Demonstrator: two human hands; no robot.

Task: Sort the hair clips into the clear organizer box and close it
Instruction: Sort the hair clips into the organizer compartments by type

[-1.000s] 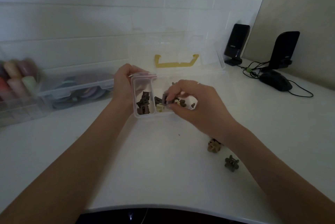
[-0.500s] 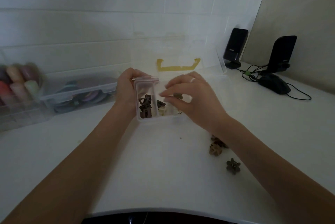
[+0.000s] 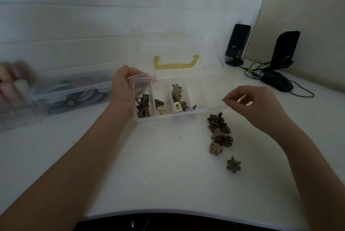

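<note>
I am watching the right hand (image 3: 255,107) pulling back out of the clear organizer box (image 3: 179,98); half a second ago it was over the middle compartments with a clip at its fingertips, and now it is hovering off the box's near right corner, at about 3 o'clock from the filled compartments. Its fingers are loosely curled, thumb and forefinger nearly meeting, and I am seeing nothing between them, so I judge the clip delivered and the hand free. The left hand (image 3: 123,88) is gripping the box's left end, at 9 o'clock, steadying it with the lid (image 3: 177,49) standing open behind.

For the task, that is one more clip sorted. The pile of hair clips (image 3: 220,133) is waiting on the table (image 3: 149,174) at about 5 o'clock from the box, with a lone flower clip (image 3: 233,165) lying apart just nearer me. Sorting is partway; closing is not yet due.

The box's right compartments are washing out against the white table, so I cannot tell whether they are holding anything. The left fingers are hiding behind the box wall. The containers at far left are blurring, their contents unreadable.
</note>
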